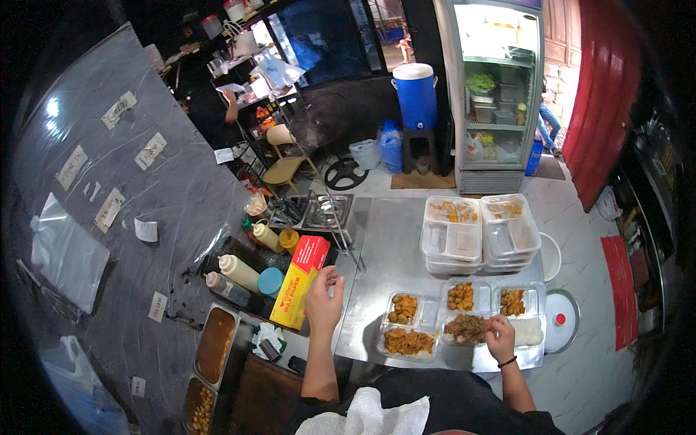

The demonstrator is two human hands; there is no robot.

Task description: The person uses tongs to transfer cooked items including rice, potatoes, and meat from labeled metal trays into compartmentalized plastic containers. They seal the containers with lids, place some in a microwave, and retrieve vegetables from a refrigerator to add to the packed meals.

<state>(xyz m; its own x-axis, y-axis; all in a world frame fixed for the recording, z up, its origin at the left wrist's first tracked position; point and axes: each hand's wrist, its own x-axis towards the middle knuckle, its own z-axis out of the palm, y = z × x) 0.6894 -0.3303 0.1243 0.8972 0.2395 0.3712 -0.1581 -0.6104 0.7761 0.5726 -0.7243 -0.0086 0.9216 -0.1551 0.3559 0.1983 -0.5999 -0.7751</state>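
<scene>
My left hand [326, 296] is raised beside the yellow and red wax paper box [302, 283], fingers loosely curled; whether it touches the box I cannot tell. At the middle open meal container, my right hand [497, 333] is at the edge of the brown shredded meat [464, 328], fingertips pinched together; what they hold is not visible. That container also has an orange-brown stew [460, 296]. To its left, another open container [410, 356] has two portions of stewed food. The container at the right holds stew [512, 302] and white rice [527, 331].
Stacked lidded containers [452, 258] stand at the back of the steel table [380, 239]. Squeeze bottles [239, 272] and a blue-lidded jar [270, 281] are left of the box. Food trays [216, 348] lie at lower left. A white bucket [550, 255] and a round lid [563, 321] are at right.
</scene>
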